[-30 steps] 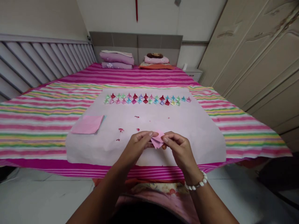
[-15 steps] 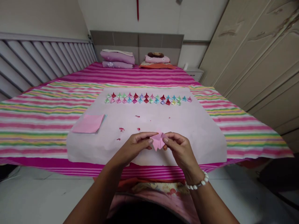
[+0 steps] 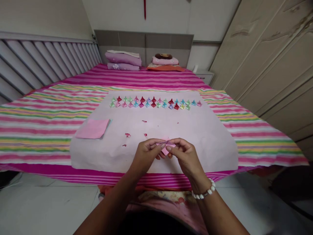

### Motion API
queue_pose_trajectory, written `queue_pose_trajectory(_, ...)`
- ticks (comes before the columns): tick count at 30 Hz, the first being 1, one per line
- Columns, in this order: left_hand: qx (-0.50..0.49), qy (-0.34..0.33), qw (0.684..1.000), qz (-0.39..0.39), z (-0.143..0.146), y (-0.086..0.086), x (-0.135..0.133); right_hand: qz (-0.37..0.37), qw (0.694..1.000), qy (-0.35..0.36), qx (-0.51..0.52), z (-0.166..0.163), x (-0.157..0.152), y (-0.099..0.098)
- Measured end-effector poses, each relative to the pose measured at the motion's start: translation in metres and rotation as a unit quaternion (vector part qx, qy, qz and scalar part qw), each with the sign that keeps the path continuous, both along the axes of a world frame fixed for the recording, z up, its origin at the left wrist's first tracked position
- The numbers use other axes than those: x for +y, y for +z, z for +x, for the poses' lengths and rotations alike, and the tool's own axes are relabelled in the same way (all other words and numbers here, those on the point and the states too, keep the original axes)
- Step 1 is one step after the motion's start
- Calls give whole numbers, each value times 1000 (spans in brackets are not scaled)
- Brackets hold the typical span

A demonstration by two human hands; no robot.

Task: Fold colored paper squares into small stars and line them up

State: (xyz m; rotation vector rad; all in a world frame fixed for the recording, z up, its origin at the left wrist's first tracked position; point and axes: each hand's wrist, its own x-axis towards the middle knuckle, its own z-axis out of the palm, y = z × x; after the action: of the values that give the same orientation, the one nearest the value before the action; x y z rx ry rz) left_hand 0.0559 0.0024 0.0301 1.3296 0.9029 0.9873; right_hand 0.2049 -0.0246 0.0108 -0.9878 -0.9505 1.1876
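A small folded piece of pink origami paper (image 3: 167, 150) is pinched between both hands, above the near part of a large white sheet (image 3: 97, 156). My left hand (image 3: 146, 153) grips its left side, thumb in front and fingers behind. From the right, my right hand (image 3: 187, 156) holds the other side in the same way, with a white bead bracelet (image 3: 204, 192) on that wrist. The two thumbs are close together and cover part of the folds. Beyond the hands, several small folded paper pieces (image 3: 153, 102) in many colours stand in two rows.
On the sheet's left lies a stack of pink paper squares (image 3: 92, 128). Small dark red scraps (image 3: 127, 135) are scattered near the middle. The sheet rests on a striped bed cover (image 3: 31, 130). Folded bedding (image 3: 123, 59) sits by the headboard, and a wardrobe (image 3: 274, 65) stands right.
My left hand has moved slightly right, bringing the thumbs nearer each other. The pink paper's pointed lower flaps, hanging down before, now look folded up or covered by the thumbs.
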Motion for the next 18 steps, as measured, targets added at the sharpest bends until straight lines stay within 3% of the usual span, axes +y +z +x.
queue_pose_trajectory(4,17,4,1000,25,0,-3,-4,-14,1000,-21,1,-1,1,2)
queue_pose_trajectory(12,12,-84,995,60,-6,2,-6,-15,999,-26,29,-2,1,6)
queue_pose_trajectory(18,-22,-95,995,29,-8,4,-6,-31,999,-9,28,-1,-3,7)
